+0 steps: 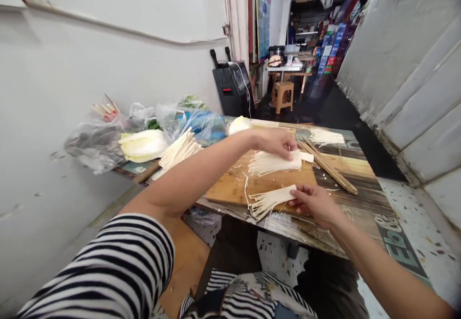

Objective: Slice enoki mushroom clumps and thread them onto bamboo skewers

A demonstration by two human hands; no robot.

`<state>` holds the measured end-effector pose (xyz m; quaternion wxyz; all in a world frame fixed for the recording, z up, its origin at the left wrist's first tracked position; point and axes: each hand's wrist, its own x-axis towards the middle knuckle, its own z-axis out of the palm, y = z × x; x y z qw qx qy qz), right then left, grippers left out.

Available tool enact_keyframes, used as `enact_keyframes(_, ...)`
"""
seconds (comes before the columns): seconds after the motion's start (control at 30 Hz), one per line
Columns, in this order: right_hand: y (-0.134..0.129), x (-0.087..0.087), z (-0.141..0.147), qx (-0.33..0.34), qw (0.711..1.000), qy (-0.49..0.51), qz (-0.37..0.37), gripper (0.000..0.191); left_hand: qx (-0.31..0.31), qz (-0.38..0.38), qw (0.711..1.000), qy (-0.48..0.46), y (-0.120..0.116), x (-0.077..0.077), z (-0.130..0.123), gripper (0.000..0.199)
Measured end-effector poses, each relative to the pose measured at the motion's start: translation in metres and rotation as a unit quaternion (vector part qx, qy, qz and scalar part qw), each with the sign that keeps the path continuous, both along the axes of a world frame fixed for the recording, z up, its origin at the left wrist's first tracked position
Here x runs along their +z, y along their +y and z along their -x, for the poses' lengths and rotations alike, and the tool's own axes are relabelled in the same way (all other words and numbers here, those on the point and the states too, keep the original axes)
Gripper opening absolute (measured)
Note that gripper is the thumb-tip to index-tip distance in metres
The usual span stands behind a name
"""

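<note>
My right hand (pixel 313 204) pinches the root end of a small flat bunch of enoki mushrooms (pixel 274 198), its loose heads fanning left over the board's near edge. Farther back, my left hand (pixel 277 142) is closed, with its fingertips at the root end of a wider enoki bunch (pixel 272 164) lying on the wooden cutting board (pixel 230 184). A short pale root piece (pixel 307 157) sticks out to the right of that bunch. Beside the board lies a bundle of thin wooden skewers (pixel 333 171). Another flat enoki portion (pixel 326 137) rests at the table's far right.
A larger enoki pile (pixel 180 150) lies left of the board, partly behind my left forearm. Napa cabbage (pixel 142 145), a second cabbage piece (pixel 239 125) and plastic bags (pixel 97 139) line the wall side. A black speaker (pixel 234 86) and a brown stool (pixel 283 96) stand beyond.
</note>
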<state>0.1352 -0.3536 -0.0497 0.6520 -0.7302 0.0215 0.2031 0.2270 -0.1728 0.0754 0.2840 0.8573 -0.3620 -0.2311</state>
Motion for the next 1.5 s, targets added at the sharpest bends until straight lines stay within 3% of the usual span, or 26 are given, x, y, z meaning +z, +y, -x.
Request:
enact_keyframes(0.07,0.000,-0.003,0.001,-0.022,0.999,0.023,0.010,0.013,0.014,-0.103,0.994,-0.033,-0.005,-0.026,0.012,0.013)
enact_keyframes(0.13,-0.001,-0.005,0.002,-0.033,0.998,0.036,0.026,0.008,0.041,-0.157,0.986,-0.049,-0.010,-0.051,0.020,0.013)
enact_keyframes(0.2,-0.002,-0.006,0.004,-0.032,0.997,0.040,0.051,0.007,0.061,-0.166,0.983,-0.050,-0.014,-0.070,0.022,0.014)
enact_keyframes(0.3,-0.006,-0.007,0.006,-0.017,0.995,0.030,0.094,0.010,0.082,-0.165,0.982,-0.053,-0.022,-0.087,0.021,0.014)
enact_keyframes(0.5,-0.008,-0.009,0.000,-0.005,0.987,0.010,0.162,0.008,0.119,-0.204,0.969,-0.072,-0.042,-0.088,0.017,0.013)
enact_keyframes(0.63,-0.013,-0.009,0.008,-0.010,0.969,-0.074,0.235,0.007,0.137,-0.224,0.957,-0.122,-0.046,-0.078,0.038,0.021)
enact_keyframes(0.7,-0.016,-0.013,0.018,-0.014,0.935,-0.177,0.307,0.007,0.138,-0.212,0.953,-0.164,-0.041,-0.076,0.060,0.029)
enact_keyframes(0.83,-0.023,-0.029,0.031,0.029,0.801,-0.422,0.424,0.025,0.125,-0.158,0.929,-0.310,-0.019,-0.089,0.117,0.041)
enact_keyframes(0.87,-0.023,-0.033,0.032,0.042,0.781,-0.452,0.428,0.027,0.136,-0.159,0.924,-0.321,-0.012,-0.095,0.130,0.043)
enact_keyframes(1.0,-0.021,-0.044,0.031,0.059,0.734,-0.502,0.454,0.029,0.173,-0.172,0.911,-0.334,0.005,-0.118,0.156,0.051)
enact_keyframes(1.17,-0.017,-0.045,0.032,0.021,0.683,-0.540,0.491,0.030,0.179,-0.163,0.901,-0.359,0.007,-0.123,0.153,0.021)
enact_keyframes(1.3,-0.016,-0.042,0.028,0.026,0.666,-0.547,0.507,0.031,0.186,-0.162,0.905,-0.348,0.009,-0.118,0.143,0.014)
enact_keyframes(1.5,-0.017,-0.043,0.026,0.026,0.681,-0.533,0.502,0.029,0.170,-0.168,0.916,-0.323,0.015,-0.116,0.131,0.010)
